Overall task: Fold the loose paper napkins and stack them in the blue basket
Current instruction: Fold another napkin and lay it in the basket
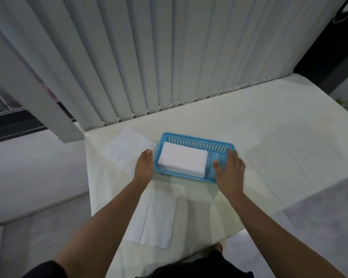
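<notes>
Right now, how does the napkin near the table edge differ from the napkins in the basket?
The near napkin lies open and flat as one thin sheet on the table; the basket napkins are folded into a thick, compact stack. The near napkin shows fold creases and covers more area; the stack fills the left part of the basket. Both are white paper.

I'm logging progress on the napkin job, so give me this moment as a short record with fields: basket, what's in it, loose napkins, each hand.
basket: blue basket, on the table, slotted walls
contents: stack of folded napkins, filling the left part; right end bare
loose napkins: one flat napkin left of the basket; one unfolded napkin near the table's front edge
left hand: against the basket's left end, holding nothing
right hand: spread over the basket's right end, fingers at the rim
backdrop: vertical blinds behind the table
</notes>
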### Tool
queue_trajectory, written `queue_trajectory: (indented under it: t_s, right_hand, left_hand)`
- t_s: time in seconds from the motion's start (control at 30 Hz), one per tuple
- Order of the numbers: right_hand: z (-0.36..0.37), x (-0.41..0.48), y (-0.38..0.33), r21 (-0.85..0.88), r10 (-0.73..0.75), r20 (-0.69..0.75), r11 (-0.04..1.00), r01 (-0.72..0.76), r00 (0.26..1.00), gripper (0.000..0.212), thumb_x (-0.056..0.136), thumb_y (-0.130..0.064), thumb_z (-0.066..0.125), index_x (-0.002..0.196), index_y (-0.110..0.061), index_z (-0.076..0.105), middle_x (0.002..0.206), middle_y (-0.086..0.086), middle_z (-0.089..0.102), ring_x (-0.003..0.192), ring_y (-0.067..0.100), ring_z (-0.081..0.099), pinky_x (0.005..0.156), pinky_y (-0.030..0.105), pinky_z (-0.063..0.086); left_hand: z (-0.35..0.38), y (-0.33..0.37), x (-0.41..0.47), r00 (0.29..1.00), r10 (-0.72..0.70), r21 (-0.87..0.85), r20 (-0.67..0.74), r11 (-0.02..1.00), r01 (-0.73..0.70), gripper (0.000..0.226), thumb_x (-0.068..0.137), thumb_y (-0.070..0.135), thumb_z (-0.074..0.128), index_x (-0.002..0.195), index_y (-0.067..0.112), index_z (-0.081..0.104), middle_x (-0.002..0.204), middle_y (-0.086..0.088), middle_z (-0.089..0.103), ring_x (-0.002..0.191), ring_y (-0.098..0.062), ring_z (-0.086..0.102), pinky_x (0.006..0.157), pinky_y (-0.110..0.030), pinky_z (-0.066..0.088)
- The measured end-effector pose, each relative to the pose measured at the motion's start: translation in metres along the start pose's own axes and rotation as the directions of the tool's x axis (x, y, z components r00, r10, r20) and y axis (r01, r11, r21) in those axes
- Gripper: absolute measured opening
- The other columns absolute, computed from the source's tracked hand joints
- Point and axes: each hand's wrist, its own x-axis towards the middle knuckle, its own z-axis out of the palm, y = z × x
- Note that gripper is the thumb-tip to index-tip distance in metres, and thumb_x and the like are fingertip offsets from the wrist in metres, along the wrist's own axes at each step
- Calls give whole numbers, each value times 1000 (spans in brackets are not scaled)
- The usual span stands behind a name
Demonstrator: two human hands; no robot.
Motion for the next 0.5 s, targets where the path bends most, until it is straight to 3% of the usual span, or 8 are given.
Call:
queue_trajectory:
  t_s: [0.07,0.17,0.27,0.4,0.5]
  right_hand:
    - [3,-5,-11,-80,-91,-8,993,90,996,64,94,-33,54,147,-7,31,157,16,25,138,40,23,116,47,18]
    - [9,-12,-32,-111,-183,56,976,188,982,63,94,-33,53,148,-11,31,158,14,23,141,37,21,118,44,13]
    - [19,-26,-54,-124,-321,93,936,331,943,56,92,-31,54,143,-15,40,157,10,27,139,36,25,116,46,18]
    - [40,-49,-87,-97,-554,159,815,572,817,46,87,-23,56,132,-18,52,146,4,44,125,31,41,102,46,35]
    - [61,-63,-108,-88,-681,254,691,718,687,41,83,-17,55,124,-17,58,135,4,55,112,30,51,90,42,41]
  left_hand:
    - [-4,-4,-6,999,19,19,-48,1000,-18,45,101,35,24,121,9,54,122,-12,58,104,-22,52,89,-31,36]
    - [-13,-13,-18,991,14,53,-130,999,-7,44,100,34,31,132,11,50,134,-12,54,123,-27,49,105,-39,37]
    - [-26,-26,-35,976,31,175,-217,985,8,42,98,36,39,135,17,47,140,-6,50,132,-26,39,108,-42,34]
    - [-45,-50,-61,944,36,297,-327,953,66,44,92,31,55,133,17,48,138,-7,52,131,-29,40,105,-43,38]
    - [-60,-72,-82,941,-65,334,-333,925,182,51,87,29,60,135,17,45,136,-8,50,128,-29,40,101,-41,38]
